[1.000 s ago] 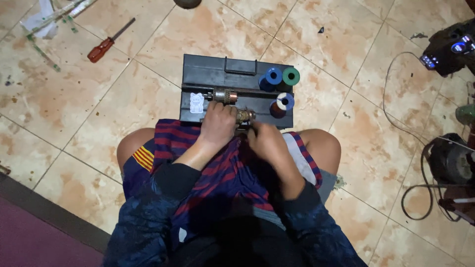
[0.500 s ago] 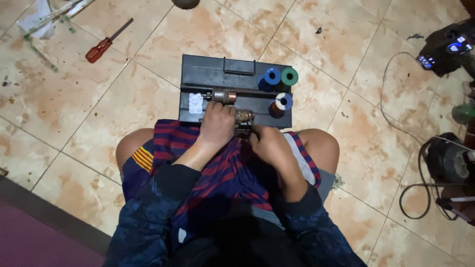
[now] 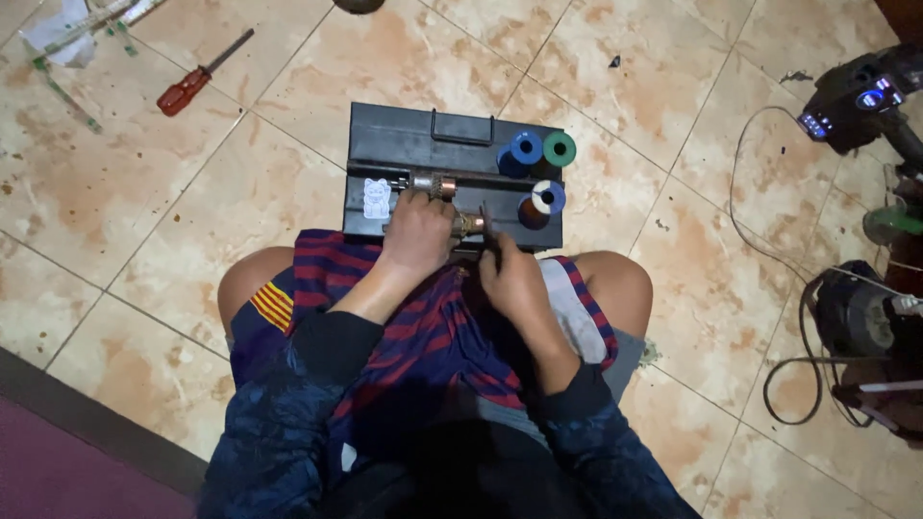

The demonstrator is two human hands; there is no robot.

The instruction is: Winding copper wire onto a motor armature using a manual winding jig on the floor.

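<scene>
I sit on the tiled floor with a black case (image 3: 404,144) in front of my knees. My left hand (image 3: 417,231) is closed around a small copper-wound motor part (image 3: 468,224) held over the case's near edge. My right hand (image 3: 512,274) pinches a thin tool against the same part from the right. A second metal shaft piece (image 3: 435,184) lies on the case just beyond my left hand. A blue spool (image 3: 525,148), a green spool (image 3: 560,148) and a blue-and-white spool (image 3: 548,198) stand on the case's right side.
A red-handled screwdriver (image 3: 197,77) lies on the tiles at the far left, with plastic scraps (image 3: 67,34) beyond it. Dark power tools (image 3: 860,91) and coiled black cables (image 3: 798,317) crowd the right edge. A dark mat edge (image 3: 77,423) runs along the lower left.
Both hands stay on the motor part over the case's near edge. My right hand has shifted slightly toward me. Nothing else has moved.
</scene>
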